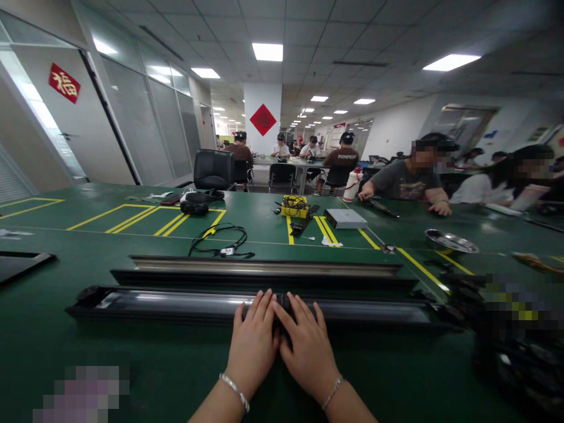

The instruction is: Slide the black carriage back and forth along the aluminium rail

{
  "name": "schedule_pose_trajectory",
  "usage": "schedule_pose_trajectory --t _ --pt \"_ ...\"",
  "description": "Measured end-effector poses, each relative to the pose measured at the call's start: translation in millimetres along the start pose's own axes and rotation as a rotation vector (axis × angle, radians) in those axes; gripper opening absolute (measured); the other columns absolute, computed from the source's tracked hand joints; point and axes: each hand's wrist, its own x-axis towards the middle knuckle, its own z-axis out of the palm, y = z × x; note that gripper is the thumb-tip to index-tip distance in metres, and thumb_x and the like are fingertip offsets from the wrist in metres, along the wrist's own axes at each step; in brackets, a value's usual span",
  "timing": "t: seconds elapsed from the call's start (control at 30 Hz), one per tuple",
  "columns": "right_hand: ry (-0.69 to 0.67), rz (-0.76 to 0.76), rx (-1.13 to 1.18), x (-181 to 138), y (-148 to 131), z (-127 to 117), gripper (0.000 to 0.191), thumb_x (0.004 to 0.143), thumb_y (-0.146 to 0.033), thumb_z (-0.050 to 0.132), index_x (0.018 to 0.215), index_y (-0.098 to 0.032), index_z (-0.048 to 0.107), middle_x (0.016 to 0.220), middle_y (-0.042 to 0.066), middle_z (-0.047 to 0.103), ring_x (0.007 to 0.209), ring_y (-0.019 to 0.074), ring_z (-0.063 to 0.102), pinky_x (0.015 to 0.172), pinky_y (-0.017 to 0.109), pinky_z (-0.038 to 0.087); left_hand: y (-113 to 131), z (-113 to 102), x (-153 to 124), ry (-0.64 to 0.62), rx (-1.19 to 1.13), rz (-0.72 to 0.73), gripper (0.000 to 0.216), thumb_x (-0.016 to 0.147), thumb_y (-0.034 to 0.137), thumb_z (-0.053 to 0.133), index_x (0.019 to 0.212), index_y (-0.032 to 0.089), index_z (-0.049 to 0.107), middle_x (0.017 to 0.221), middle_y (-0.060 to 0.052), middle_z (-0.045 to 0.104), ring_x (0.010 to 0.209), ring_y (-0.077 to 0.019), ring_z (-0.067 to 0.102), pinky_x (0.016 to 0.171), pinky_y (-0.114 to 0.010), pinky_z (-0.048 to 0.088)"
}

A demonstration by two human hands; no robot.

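Across the whole foreground, a green counter [176, 364] with yellow lines [423, 271]. Crosswise on it, a long black trough [176, 301] with a shiny inner face; just beyond and roughly parallel, a second strip [264, 269]. Near the trough's right end, dark clutter [520, 364], partly blurred: worth keeping clear of during any turn or slide.

Over the middle of the trough, left hand [254, 341] and right hand [306, 341] side by side, index tips close together. Fingers of both stretched forward and slightly fanned, laid over the trough rather than curled around it; impossible to tell about any hold beneath the palms. Between the two sets of fingertips, at about the trough's midpoint, a small black piece [282, 302], mostly covered, shape unclear.

For good control, probably best to share pressure evenly between both hands, straight down rather than forward, so as not to push the trough against the second strip. Keep wrists level, touch light on the shiny face, and part the fingertips a little for a clearer look at the piece.
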Motion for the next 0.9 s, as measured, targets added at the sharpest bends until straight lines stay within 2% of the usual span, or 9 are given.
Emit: schedule_pose_trajectory --t 0.27,0.47,0.67,0.9 --pt "-0.008 0.021 -0.084 -1 -6 2 0.064 0.081 -0.022 0.044 0.138 -0.039 0.019 0.144 0.001 0.030 0.132 0.0213 0.024 0.107 0.046 0.010 0 1 0 0.045 -0.053 -0.012 0.044 0.081 0.027 0.042 0.124 0.022 0.049 0.136 -0.003 0.045 0.127 -0.0211 0.037 0.098 -0.042 0.031" --pt "-0.015 0.091 -0.097 -2 -20 6 0.056 0.084 -0.027 0.043 0.137 -0.035 0.028 0.143 0.007 0.031 0.133 0.0245 0.022 0.106 0.048 0.012 -3 4 0 0.053 -0.079 -0.060 0.050 0.080 0.029 0.043 0.128 0.016 0.044 0.138 -0.005 0.042 0.126 -0.0203 0.038 0.099 -0.038 0.031" --pt "0.007 0.128 -0.095 0 -21 6 0.052 0.084 -0.027 0.044 0.133 -0.038 0.034 0.140 0.005 0.036 0.131 0.0258 0.025 0.104 0.049 0.017 -6 2 1 0.048 -0.088 -0.037 0.047 0.079 0.026 0.046 0.125 0.024 0.048 0.138 -0.002 0.043 0.126 -0.0204 0.038 0.100 -0.038 0.032" --pt "0.006 0.135 -0.094 1 -20 4 0.051 0.084 -0.027 0.044 0.132 -0.041 0.035 0.139 0.002 0.038 0.129 0.0247 0.031 0.103 0.047 0.021 -7 3 -1 0.070 -0.083 -0.015 0.048 0.078 0.024 0.047 0.126 0.024 0.047 0.137 -0.004 0.043 0.126 -0.0205 0.037 0.101 -0.038 0.032"
